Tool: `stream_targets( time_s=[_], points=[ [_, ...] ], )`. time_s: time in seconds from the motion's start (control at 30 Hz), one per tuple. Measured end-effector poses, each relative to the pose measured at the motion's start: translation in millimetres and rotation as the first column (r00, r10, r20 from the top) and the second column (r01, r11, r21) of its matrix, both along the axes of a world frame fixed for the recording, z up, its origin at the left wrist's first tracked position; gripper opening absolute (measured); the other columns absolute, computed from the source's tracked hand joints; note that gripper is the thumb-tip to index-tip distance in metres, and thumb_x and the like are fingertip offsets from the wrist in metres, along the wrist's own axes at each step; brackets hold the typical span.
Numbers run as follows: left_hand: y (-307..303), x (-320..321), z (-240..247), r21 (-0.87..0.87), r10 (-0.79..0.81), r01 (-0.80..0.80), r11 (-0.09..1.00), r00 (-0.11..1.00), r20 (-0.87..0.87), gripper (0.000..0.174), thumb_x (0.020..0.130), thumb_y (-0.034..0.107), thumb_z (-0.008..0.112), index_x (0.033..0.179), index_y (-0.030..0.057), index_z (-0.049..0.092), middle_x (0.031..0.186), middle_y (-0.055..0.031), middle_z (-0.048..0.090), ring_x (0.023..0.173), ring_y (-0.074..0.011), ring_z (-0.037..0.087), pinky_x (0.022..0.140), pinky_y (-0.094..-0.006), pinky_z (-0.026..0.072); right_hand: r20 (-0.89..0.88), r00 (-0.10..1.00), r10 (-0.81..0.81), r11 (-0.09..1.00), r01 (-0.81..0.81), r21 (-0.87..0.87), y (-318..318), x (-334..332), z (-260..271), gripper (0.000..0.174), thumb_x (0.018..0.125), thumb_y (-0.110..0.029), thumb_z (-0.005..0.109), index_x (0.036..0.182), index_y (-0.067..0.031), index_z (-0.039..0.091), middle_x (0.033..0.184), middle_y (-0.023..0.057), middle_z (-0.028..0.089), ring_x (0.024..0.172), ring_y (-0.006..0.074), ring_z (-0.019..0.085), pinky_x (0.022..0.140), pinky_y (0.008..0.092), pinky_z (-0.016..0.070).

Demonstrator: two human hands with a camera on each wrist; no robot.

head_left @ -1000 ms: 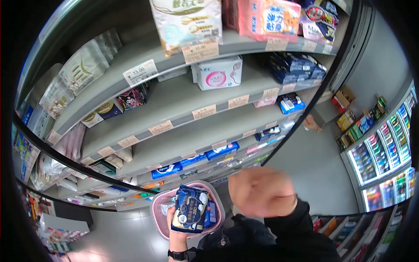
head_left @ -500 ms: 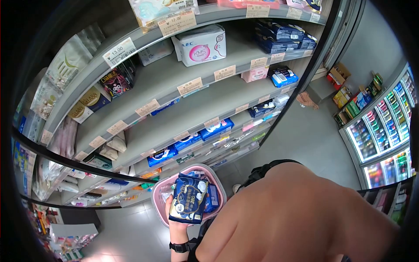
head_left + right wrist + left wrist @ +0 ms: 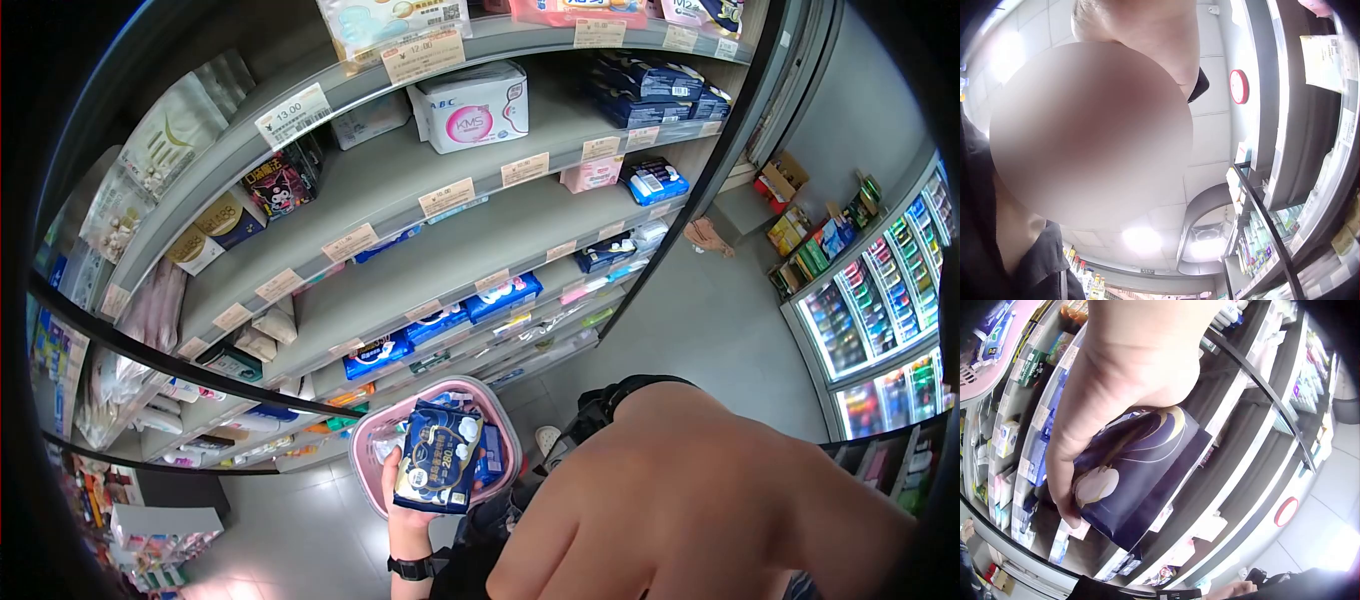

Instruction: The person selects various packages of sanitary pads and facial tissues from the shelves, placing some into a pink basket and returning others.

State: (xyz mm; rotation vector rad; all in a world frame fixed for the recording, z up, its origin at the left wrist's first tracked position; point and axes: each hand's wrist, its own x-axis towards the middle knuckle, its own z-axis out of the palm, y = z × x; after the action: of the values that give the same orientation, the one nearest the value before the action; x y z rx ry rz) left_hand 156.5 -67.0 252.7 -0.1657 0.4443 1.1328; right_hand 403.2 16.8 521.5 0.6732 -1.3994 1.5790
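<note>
My left hand (image 3: 408, 516) grips a dark blue pack of sanitary pads (image 3: 437, 455) marked 280, over a pink basket (image 3: 364, 470). Up close in the left wrist view, the fingers of that hand (image 3: 1100, 394) lie along the side of the pack (image 3: 1147, 478), printed with a white flower and gold curves. Another blue pack (image 3: 490, 457) lies in the basket. My right hand (image 3: 650, 490) is raised near the head camera, with its back and knuckles filling the lower right. Its fingertips are hidden, and I cannot tell whether it holds anything. A blurred disc covers much of the right wrist view.
Curved grey shelves (image 3: 400, 275) rise ahead, holding a white KMS pack (image 3: 470, 115), stacked dark blue packs (image 3: 650, 85) and blue packs (image 3: 500, 297) lower down. Lit drink coolers (image 3: 870, 340) stand at the right beyond grey floor (image 3: 650, 325). A dark rail (image 3: 190, 370) crosses the left.
My right hand has come up from beside the basket to close before the head camera. The view has tilted down and back slightly. My left hand still holds the pack over the basket.
</note>
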Motion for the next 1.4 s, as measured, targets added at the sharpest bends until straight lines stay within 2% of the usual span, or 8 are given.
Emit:
stream_targets(
  time_s=[0.37,0.4,0.47,0.53,0.73,0.9,0.97,1.4],
  points=[
    [-7,-4,-12,-0.001,0.076,-0.077,0.997,0.991,0.114,0.072,0.086,0.049,0.053,0.138,0.0010,0.040,0.135,-0.0249,0.048,0.119,-0.0450,0.049,0.094,-0.0696,0.0366,0.108,0.952,-0.286,0.958,0.280,0.065,27,23,-33,0.023,0.082,-0.004,0.060,0.099,-0.0211,0.057,0.076,0.0072,0.058,0.061,0.0203,0.054,0.053,0.0315,0.0407],
    [-6,-2,-9,0.062,0.022,-0.012,0.998,0.985,-0.170,0.073,0.086,0.049,0.052,0.138,0.0001,0.039,0.136,-0.0238,0.048,0.121,-0.0441,0.049,0.097,-0.0685,0.0354,0.132,0.914,-0.382,0.923,0.383,0.021,28,19,-48,0.023,0.078,-0.005,0.062,0.099,-0.0131,0.059,0.079,0.0087,0.060,0.066,0.0201,0.055,0.058,0.0312,0.0418],
    [-4,-1,-7,0.073,0.032,-0.022,0.997,0.990,-0.135,0.075,0.087,0.051,0.048,0.140,0.0002,0.037,0.138,-0.0256,0.045,0.121,-0.0468,0.048,0.093,-0.0704,0.0368,0.212,0.811,-0.546,0.820,0.569,-0.062,30,11,-78,0.032,0.068,-0.006,0.068,0.099,0.0028,0.064,0.085,0.0118,0.062,0.077,0.0198,0.055,0.067,0.0306,0.0440],
    [-3,-2,-9,0.085,0.022,-0.012,0.996,0.993,-0.117,0.078,0.087,0.055,0.045,0.141,0.0004,0.035,0.138,-0.0274,0.043,0.121,-0.0476,0.048,0.094,-0.0673,0.0398,0.475,0.572,-0.668,0.729,0.631,0.265,35,14,-95,0.030,0.074,-0.003,0.067,0.104,-0.0003,0.064,0.098,0.0098,0.060,0.082,0.0188,0.057,0.073,0.0318,0.0460],
    [0,-3,-3,0.093,-0.006,0.010,0.996,0.999,-0.041,0.076,0.089,0.056,0.044,0.139,-0.0015,0.038,0.136,-0.0241,0.048,0.119,-0.0415,0.051,0.099,-0.0578,0.0404,0.732,0.224,-0.644,0.745,0.402,0.533,14,6,-175,0.050,0.076,-0.021,0.076,0.121,-0.0139,0.055,0.129,0.0133,0.045,0.116,0.0313,0.052,0.094,0.0378,0.0463],
    [8,6,-5,-0.011,-0.039,0.042,0.999,0.982,0.183,0.073,0.092,0.055,0.041,0.137,-0.0017,0.040,0.132,-0.0239,0.052,0.115,-0.0425,0.055,0.095,-0.0593,0.0426,0.772,0.199,-0.604,0.757,0.448,0.476,-1,9,-209,0.055,0.073,-0.020,0.078,0.123,-0.0153,0.055,0.131,0.0148,0.043,0.119,0.0335,0.048,0.094,0.0396,0.0464],
    [12,13,-6,-0.025,-0.100,0.097,0.995,0.986,-0.137,0.071,0.093,0.054,0.041,0.137,-0.0012,0.041,0.130,-0.0229,0.053,0.114,-0.0409,0.056,0.095,-0.0577,0.0440,0.707,0.199,-0.678,0.700,0.466,0.541,-4,11,-215,0.059,0.070,-0.019,0.079,0.125,-0.0187,0.055,0.132,0.0157,0.043,0.121,0.0355,0.046,0.097,0.0417,0.0443],
    [36,44,-1,0.004,-0.096,0.100,0.995,0.968,-0.233,0.066,0.097,0.052,0.034,0.134,-0.0015,0.044,0.128,-0.0195,0.056,0.113,-0.0334,0.058,0.098,-0.0463,0.0458,0.628,0.062,-0.776,0.582,0.454,0.674,-3,23,-224,0.067,0.065,-0.015,0.080,0.127,-0.0278,0.057,0.145,0.0125,0.036,0.129,0.0344,0.041,0.102,0.0433,0.0410]
  ],
)
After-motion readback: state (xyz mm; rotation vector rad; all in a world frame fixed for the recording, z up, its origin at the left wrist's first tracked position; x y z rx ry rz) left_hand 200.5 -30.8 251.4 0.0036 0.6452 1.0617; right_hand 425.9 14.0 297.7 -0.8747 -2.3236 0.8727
